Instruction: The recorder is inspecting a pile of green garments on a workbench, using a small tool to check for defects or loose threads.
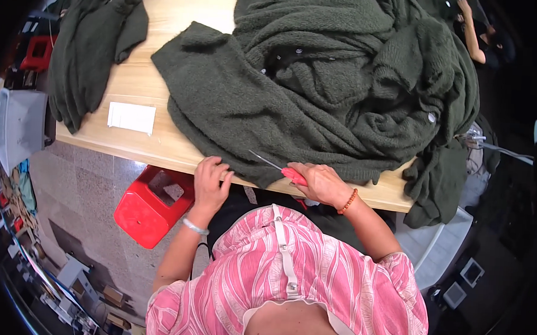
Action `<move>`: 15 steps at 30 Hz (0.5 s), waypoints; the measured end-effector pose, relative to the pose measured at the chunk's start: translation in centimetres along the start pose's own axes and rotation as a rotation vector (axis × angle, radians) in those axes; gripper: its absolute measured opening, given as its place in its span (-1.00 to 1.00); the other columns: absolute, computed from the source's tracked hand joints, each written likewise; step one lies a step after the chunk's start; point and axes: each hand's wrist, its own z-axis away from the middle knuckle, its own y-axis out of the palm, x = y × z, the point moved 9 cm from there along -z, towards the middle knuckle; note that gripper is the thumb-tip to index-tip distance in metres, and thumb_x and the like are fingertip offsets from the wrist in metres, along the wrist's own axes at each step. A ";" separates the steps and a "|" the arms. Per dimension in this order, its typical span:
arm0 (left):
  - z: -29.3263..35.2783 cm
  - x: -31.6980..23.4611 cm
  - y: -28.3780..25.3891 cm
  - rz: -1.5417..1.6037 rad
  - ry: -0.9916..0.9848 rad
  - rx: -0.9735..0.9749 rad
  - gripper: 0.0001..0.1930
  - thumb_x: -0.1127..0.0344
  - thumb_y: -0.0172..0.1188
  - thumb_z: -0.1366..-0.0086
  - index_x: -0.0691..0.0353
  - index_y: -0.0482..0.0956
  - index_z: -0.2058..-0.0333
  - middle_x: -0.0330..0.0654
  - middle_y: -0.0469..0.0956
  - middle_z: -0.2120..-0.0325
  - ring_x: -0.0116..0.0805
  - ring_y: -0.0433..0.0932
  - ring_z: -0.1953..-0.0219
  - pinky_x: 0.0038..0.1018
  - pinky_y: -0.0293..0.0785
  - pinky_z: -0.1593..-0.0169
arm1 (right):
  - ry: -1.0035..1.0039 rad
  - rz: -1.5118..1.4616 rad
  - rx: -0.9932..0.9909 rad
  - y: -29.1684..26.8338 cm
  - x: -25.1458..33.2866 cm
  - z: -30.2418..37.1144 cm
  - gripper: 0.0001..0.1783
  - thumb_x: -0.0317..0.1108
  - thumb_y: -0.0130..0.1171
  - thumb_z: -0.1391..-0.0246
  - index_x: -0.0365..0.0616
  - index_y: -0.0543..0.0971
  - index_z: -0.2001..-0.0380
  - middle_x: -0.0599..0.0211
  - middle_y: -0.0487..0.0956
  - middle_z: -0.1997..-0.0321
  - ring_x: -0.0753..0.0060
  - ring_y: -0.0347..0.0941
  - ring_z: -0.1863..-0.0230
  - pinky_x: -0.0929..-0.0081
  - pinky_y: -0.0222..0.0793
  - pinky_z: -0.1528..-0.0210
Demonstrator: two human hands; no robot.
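A large heap of dark green knitted garments [241, 100] with small shiny buttons covers the middle and right of the table. My right hand [320, 183] is closed around the red handle of what look like scissors [294, 176]. Their thin metal blade points up and left, over the lower edge of the knit. My left hand [209, 186] is at the table's front edge, beside the garment's lower left border. Its fingers are slightly bent and apart, with nothing visible in them; whether the fingertips touch the cloth I cannot tell.
Another dark green garment [94, 46] hangs over the table's left end. A white card [131, 118] lies on the wooden table [189, 2]. Below stands a red stool [143, 213]. A grey bin [21, 127] is at left, a white tub [442, 244] at right. Another person's arm [471, 35] shows far right.
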 end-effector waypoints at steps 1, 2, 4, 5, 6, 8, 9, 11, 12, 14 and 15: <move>0.0 -0.2 1.1 -0.044 -0.019 -0.010 -0.63 0.34 0.35 -0.11 0.22 0.51 0.09 0.04 0.42 0.01 0.09 0.39 -0.10 -0.13 0.31 -0.19 | 0.031 0.018 0.009 -0.1 -0.1 -0.1 -0.49 -0.18 0.18 -0.13 -0.18 0.44 -0.11 -0.08 0.62 0.25 -0.13 0.57 0.20 0.06 0.48 0.11; -0.3 -0.4 2.4 -0.082 -0.017 -0.010 -0.57 0.30 0.34 -0.13 0.22 0.48 0.03 0.06 0.39 -0.03 0.13 0.34 -0.15 -0.08 0.24 -0.25 | -0.003 0.004 -0.002 -0.3 0.4 -0.4 -0.49 -0.18 0.18 -0.13 -0.18 0.44 -0.11 -0.08 0.62 0.25 -0.13 0.57 0.20 0.06 0.48 0.11; -1.4 0.4 4.4 -0.120 -0.041 0.003 -0.51 0.25 0.34 -0.14 0.22 0.45 -0.04 0.08 0.36 -0.07 0.16 0.29 -0.20 -0.03 0.17 -0.30 | -0.022 -0.022 -0.057 -0.6 1.3 -1.7 -0.50 -0.17 0.17 -0.15 -0.16 0.44 -0.11 -0.09 0.60 0.16 -0.16 0.56 0.18 0.04 0.47 0.09; -2.3 0.3 5.5 -0.183 0.040 0.051 -0.46 0.19 0.34 -0.14 0.22 0.44 -0.07 0.09 0.33 -0.10 0.19 0.23 -0.23 0.04 0.10 -0.32 | -0.024 -0.026 -0.046 -0.4 1.5 -3.0 -0.50 -0.17 0.17 -0.15 -0.16 0.44 -0.11 -0.09 0.60 0.16 -0.16 0.56 0.18 0.04 0.47 0.09; -3.3 0.3 6.6 -0.239 0.117 0.109 -0.42 0.14 0.33 -0.14 0.22 0.42 -0.11 0.11 0.31 -0.13 0.21 0.18 -0.27 0.10 0.03 -0.35 | -0.057 -0.045 -0.010 0.0 1.9 -4.8 -0.48 -0.20 0.20 -0.12 -0.17 0.43 -0.13 -0.07 0.57 0.08 -0.16 0.54 0.12 0.08 0.47 0.05; -6.0 2.1 7.7 -0.231 0.122 0.190 -0.45 0.02 0.30 -0.15 0.19 0.48 -0.05 0.06 0.33 -0.14 0.19 0.19 -0.26 0.17 0.02 -0.32 | -0.175 -0.081 -0.038 -0.1 2.9 -9.0 -0.47 -0.23 0.22 -0.11 -0.17 0.44 -0.13 -0.04 0.54 -0.01 -0.16 0.51 0.04 0.14 0.46 -0.01; -7.2 3.7 8.6 -0.225 0.052 0.319 -0.44 0.00 0.31 -0.14 0.19 0.48 -0.05 0.05 0.33 -0.14 0.19 0.18 -0.27 0.16 0.02 -0.33 | -0.247 -0.081 -0.094 -0.7 3.5 -11.4 -0.48 -0.24 0.22 -0.11 -0.17 0.46 -0.13 -0.03 0.54 -0.02 -0.16 0.51 0.03 0.16 0.45 -0.03; -9.5 3.6 7.0 -0.212 0.175 0.175 -0.43 -0.01 0.31 -0.12 0.17 0.49 -0.05 0.01 0.33 -0.16 0.18 0.18 -0.27 0.13 0.02 -0.34 | -0.162 -0.233 -0.170 -2.3 2.4 -16.3 -0.53 -0.17 0.22 -0.09 -0.09 0.52 -0.07 -0.09 0.58 0.05 -0.18 0.51 0.03 0.10 0.44 -0.03; -9.8 3.7 6.3 -0.253 0.207 0.163 -0.35 0.02 0.33 -0.12 0.10 0.42 -0.17 -0.03 0.25 -0.26 0.16 0.12 -0.33 0.12 -0.02 -0.36 | -0.133 -0.235 -0.198 -3.4 1.8 -18.3 -0.53 -0.16 0.22 -0.09 -0.10 0.53 -0.05 -0.09 0.58 0.04 -0.17 0.50 0.00 0.12 0.43 -0.05; -9.4 4.5 5.1 -0.269 0.151 0.166 -0.30 0.06 0.33 -0.13 0.06 0.35 -0.24 -0.02 0.20 -0.30 0.15 0.08 -0.36 0.11 -0.04 -0.37 | -0.071 -0.217 -0.295 -5.9 0.5 -21.1 -0.50 -0.13 0.23 -0.11 -0.12 0.52 -0.07 -0.06 0.60 0.15 -0.06 0.55 0.07 0.19 0.44 -0.02; -8.7 4.7 4.3 -0.265 0.121 0.134 -0.25 0.10 0.33 -0.13 0.02 0.28 -0.31 -0.02 0.15 -0.34 0.13 0.04 -0.39 0.09 -0.07 -0.39 | 0.011 -0.186 -0.342 -6.8 -0.5 -21.8 -0.47 -0.11 0.23 -0.13 -0.12 0.49 -0.12 -0.02 0.63 0.27 0.05 0.59 0.15 0.24 0.46 0.03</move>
